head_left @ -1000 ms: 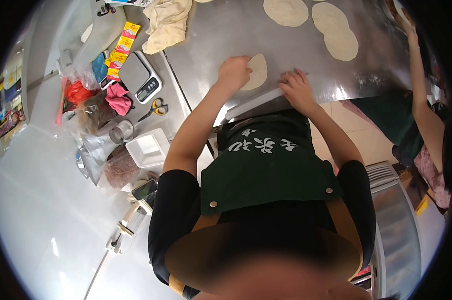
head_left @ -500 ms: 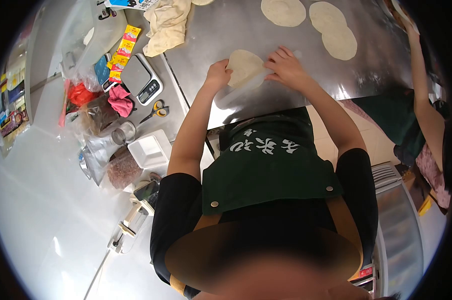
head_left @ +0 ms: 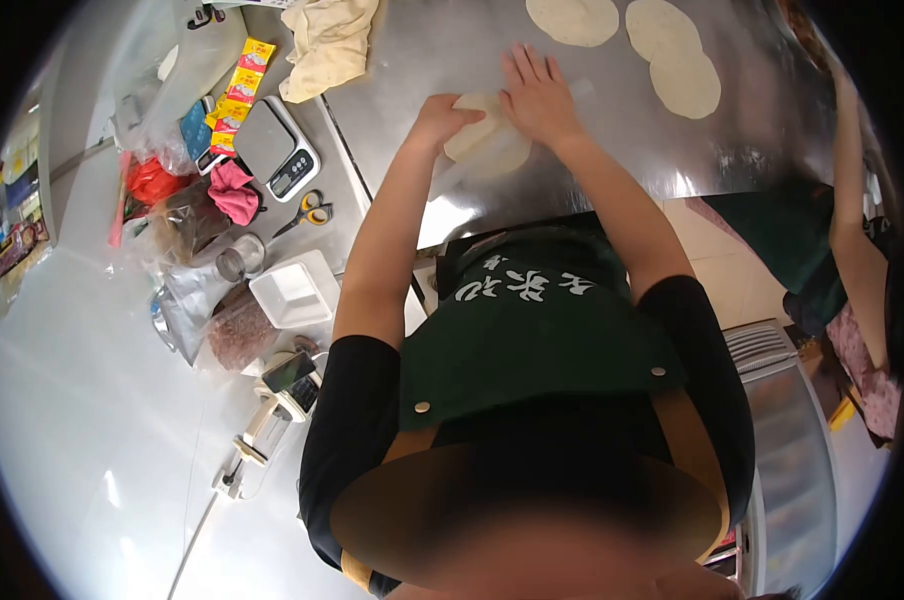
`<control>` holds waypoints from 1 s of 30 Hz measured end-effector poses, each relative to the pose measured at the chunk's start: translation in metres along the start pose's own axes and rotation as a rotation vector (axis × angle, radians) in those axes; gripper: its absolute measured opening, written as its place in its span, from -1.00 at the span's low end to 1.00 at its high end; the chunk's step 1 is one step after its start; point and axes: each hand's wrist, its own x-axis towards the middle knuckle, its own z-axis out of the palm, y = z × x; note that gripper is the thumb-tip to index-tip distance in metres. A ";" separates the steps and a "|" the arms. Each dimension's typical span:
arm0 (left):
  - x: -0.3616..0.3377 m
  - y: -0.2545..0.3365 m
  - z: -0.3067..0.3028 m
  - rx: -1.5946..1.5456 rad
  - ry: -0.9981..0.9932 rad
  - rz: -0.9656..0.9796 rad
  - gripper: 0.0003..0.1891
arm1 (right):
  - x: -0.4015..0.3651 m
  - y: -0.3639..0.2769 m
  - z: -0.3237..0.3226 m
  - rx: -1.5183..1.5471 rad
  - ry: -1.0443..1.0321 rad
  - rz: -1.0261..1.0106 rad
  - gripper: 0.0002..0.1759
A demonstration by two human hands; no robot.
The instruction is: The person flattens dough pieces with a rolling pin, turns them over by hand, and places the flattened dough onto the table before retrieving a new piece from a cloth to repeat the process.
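A pale, flat dough round [head_left: 487, 148] lies on the steel worktop [head_left: 422, 50] in front of me, with a thin clear sheet partly over its right side. My left hand [head_left: 446, 121] is at the dough's upper left edge, its thumb reaching over the dough and its fingers curled; what lies between them is too small to make out. Flat on the right side of the sheet and the dough's edge rests my right hand [head_left: 538, 93], fingers spread and pointing away from me.
More dough rounds [head_left: 685, 84] lie at the back right. A cloth [head_left: 329, 45], a scale [head_left: 276, 150], scissors [head_left: 308, 211] and a white tray [head_left: 296, 290] are on the left. Another person's arm [head_left: 856, 220] shows at the right edge.
My right hand has moved left and away from me, onto the sheet and dough edge, and its fingers now lie flat. My left thumb has come over the dough.
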 end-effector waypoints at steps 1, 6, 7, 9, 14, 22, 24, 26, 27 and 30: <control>0.004 0.000 -0.003 0.043 -0.038 0.006 -0.65 | 0.007 -0.001 0.001 0.002 0.029 0.001 -0.39; 0.015 0.003 0.000 0.654 -0.132 0.176 -0.61 | -0.057 0.014 -0.012 0.086 -0.004 -0.066 -0.39; 0.008 0.010 0.008 0.788 -0.060 0.180 -0.64 | -0.076 0.017 -0.017 0.133 -0.025 -0.084 -0.40; -0.020 0.025 0.031 1.053 0.097 0.179 -0.69 | -0.104 0.028 -0.023 0.156 -0.017 -0.149 -0.48; -0.060 0.021 0.035 0.862 0.165 0.440 -0.73 | -0.130 0.040 -0.046 0.173 -0.135 -0.192 -0.63; -0.010 -0.046 0.008 0.417 0.326 0.268 -0.70 | -0.090 0.036 -0.054 0.194 -0.130 -0.232 -0.63; -0.006 -0.053 0.002 0.354 0.268 0.208 -0.70 | -0.070 0.035 -0.048 0.221 -0.112 -0.287 -0.65; -0.014 -0.044 0.002 0.147 0.223 0.171 -0.70 | -0.051 0.032 -0.042 0.227 -0.134 -0.293 -0.62; -0.016 -0.040 0.002 0.044 0.199 0.156 -0.70 | -0.045 0.030 -0.040 0.219 -0.168 -0.266 -0.59; -0.008 -0.037 -0.003 -0.241 0.104 0.088 -0.70 | -0.028 0.020 -0.018 0.153 -0.006 -0.127 -0.49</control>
